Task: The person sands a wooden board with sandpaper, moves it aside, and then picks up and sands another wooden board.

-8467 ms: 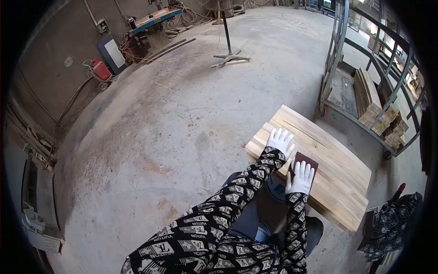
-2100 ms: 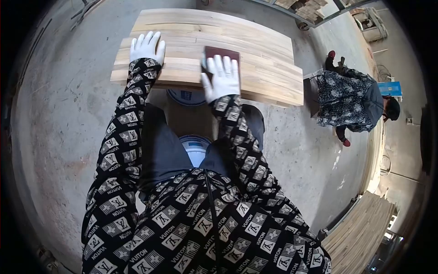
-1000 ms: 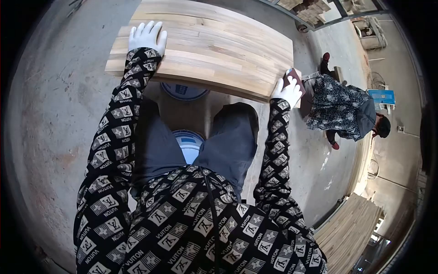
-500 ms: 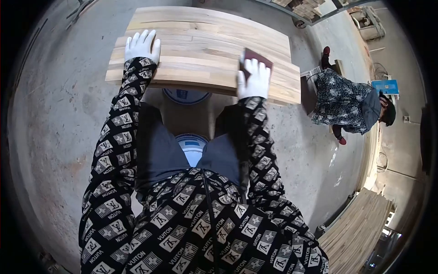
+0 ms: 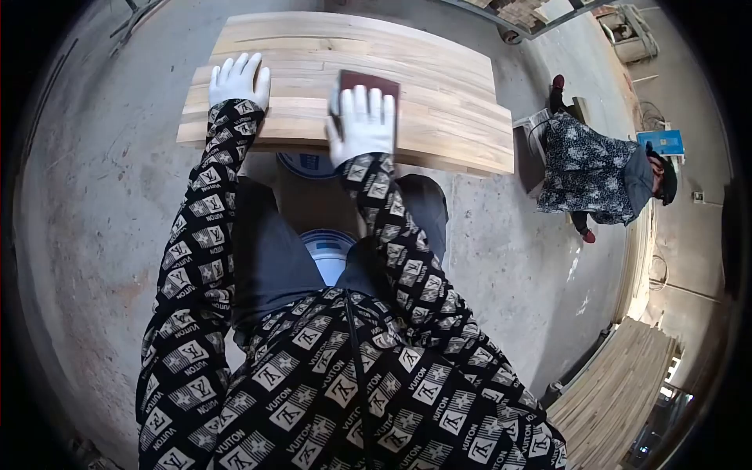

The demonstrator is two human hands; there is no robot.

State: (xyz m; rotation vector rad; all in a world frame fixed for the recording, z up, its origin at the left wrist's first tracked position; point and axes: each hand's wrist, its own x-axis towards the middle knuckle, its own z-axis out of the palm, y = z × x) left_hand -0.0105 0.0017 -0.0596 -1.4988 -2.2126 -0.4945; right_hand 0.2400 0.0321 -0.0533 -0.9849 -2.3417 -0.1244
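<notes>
A stack of pale wooden panels [image 5: 439, 94] lies in front of me on round drums. My left hand [image 5: 238, 79], in a white glove, rests flat with spread fingers on the panel's left end. My right hand [image 5: 361, 124], also gloved, presses a dark red-brown sanding pad [image 5: 371, 79] onto the panel near its middle, close to the front edge. Only the pad's far edge shows beyond my fingers.
Two blue-and-white drums [image 5: 329, 249] stand under the panels between my legs. A person in a patterned top [image 5: 603, 168] crouches on the concrete floor at the right. A pile of boards [image 5: 619, 399] lies at the lower right, and a metal rack [image 5: 533, 12] stands behind.
My right hand has slid the sanding pad leftward along the panel, from the right edge a second ago to near the middle now. My left hand has stayed put.
</notes>
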